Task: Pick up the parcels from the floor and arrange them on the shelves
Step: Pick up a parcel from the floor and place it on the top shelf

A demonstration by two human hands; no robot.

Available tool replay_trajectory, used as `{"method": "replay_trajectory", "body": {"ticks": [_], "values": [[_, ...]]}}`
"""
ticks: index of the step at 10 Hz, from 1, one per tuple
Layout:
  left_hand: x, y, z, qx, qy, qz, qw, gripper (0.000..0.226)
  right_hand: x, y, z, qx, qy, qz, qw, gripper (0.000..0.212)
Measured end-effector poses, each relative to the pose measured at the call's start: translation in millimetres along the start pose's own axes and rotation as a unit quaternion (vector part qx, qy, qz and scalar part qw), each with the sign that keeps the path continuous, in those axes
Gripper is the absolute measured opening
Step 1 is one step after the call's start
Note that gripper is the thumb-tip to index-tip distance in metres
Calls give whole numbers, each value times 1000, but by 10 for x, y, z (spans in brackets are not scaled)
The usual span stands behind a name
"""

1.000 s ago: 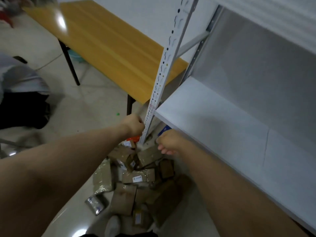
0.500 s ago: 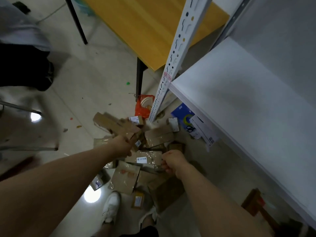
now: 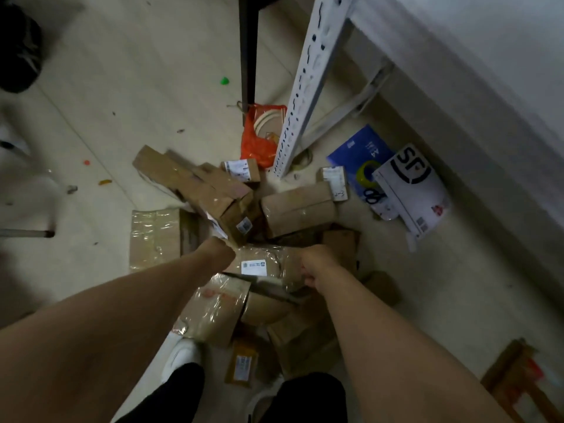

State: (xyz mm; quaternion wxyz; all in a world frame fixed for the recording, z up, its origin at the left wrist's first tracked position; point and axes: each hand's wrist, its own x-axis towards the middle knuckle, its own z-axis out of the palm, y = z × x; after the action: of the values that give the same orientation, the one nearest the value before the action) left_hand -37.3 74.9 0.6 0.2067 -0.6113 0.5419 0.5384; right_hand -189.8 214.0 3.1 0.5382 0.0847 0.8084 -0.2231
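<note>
Several brown cardboard parcels (image 3: 293, 209) lie in a heap on the tiled floor below me. A tape-wrapped parcel with a white label (image 3: 259, 265) lies between my hands. My left hand (image 3: 221, 251) is at its left end, beside a long brown box (image 3: 183, 181); its fingers are hidden. My right hand (image 3: 316, 264) has its fingers curled over the parcel's right end. The white shelf board (image 3: 488, 56) shows at the upper right, and its perforated upright post (image 3: 305, 87) stands just beyond the heap.
A black table leg (image 3: 247, 47) and an orange plastic bag (image 3: 259, 138) stand beside the post. A blue envelope (image 3: 357, 148) and a white SF envelope (image 3: 412, 190) lie under the shelf. My white shoe (image 3: 180, 358) is at the heap's near edge. A wooden object (image 3: 515, 380) sits bottom right.
The view has tilted from the shelf down to the floor. Both hands have dropped from shelf height into the heap and now rest at the two ends of the labelled parcel.
</note>
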Motion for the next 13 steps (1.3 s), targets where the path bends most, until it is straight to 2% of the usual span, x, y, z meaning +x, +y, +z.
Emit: {"method": "replay_trajectory", "body": {"ticks": [1,3,4,5,6,7,8,9,10,11,12,13], "values": [[701,-288,228,-54,18,-20,998,57,605,178,124,2,19,38,999,44],[1440,-535,324,-110,15,-43,993,53,1428,481,335,44,63,58,995,64],[1575,-527,345,-114,-9,-42,993,54,1616,564,418,90,36,50,994,68],[1582,-515,382,-111,-30,-56,992,37,1635,607,437,135,18,49,989,67],[1393,-485,440,-107,-50,-69,991,10,1540,641,372,157,41,47,986,67],[1092,-485,426,-164,-36,-107,980,21,1274,655,260,163,78,40,983,66],[626,-414,295,-233,-30,-167,957,42,798,624,87,197,89,49,975,61],[85,-227,104,-248,-13,-184,951,61,237,506,-145,210,116,43,970,57],[-528,69,-137,-249,-1,-164,954,66,-401,321,-450,216,133,30,967,51],[-1192,353,-419,-250,16,-152,956,68,-1126,144,-798,235,107,39,965,48],[-1851,616,-721,-237,5,-140,962,82,-1876,-10,-1115,233,59,18,971,47],[-2512,940,-1020,-223,-18,-116,968,74,-2632,-172,-1374,240,22,-21,970,38]]}}
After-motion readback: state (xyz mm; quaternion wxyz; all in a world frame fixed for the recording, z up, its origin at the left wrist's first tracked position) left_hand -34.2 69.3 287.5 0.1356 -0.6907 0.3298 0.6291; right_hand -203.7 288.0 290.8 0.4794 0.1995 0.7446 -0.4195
